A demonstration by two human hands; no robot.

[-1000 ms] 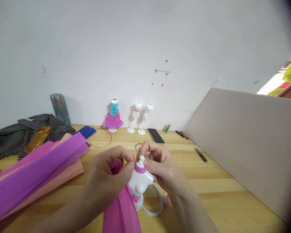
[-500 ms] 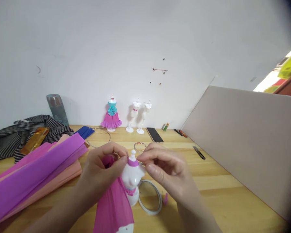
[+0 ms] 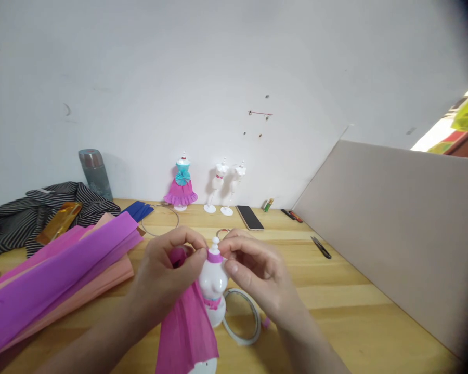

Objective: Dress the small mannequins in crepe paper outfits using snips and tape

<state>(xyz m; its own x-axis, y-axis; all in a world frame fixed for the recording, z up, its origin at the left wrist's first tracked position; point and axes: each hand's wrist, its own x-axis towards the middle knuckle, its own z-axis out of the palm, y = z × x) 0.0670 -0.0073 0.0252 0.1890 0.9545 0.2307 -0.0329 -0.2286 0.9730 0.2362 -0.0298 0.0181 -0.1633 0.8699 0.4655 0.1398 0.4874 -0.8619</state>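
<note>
A small white dress-form mannequin (image 3: 212, 278) stands upright between my hands, with a purple paper strip (image 3: 215, 258) around its neck and a pink band (image 3: 212, 303) at its waist. My left hand (image 3: 175, 259) pinches the strip's left side between thumb and forefinger. On the other side, my right hand (image 3: 253, 267) is curled in close, its fingertips at the strip's right end, which they partly hide. Magenta crepe paper (image 3: 187, 330) hangs below my left hand, along the mannequin's side. Beside the base lies a roll of double-sided tape (image 3: 259, 324).
Crepe paper sheets (image 3: 62, 275), a striped cloth (image 3: 81, 195) and a flask (image 3: 96, 174) are on the left. Along the wall stand a dressed mannequin (image 3: 181, 189), two bare-legged ones (image 3: 221, 170), and a phone (image 3: 249, 217). Thread snips (image 3: 321, 248) lie near the right-hand panel (image 3: 393, 208).
My right hand has drawn slightly left, closer to the mannequin's neck. The mannequin has turned a little, and the whole view has shifted slightly. My left hand keeps its pinch.
</note>
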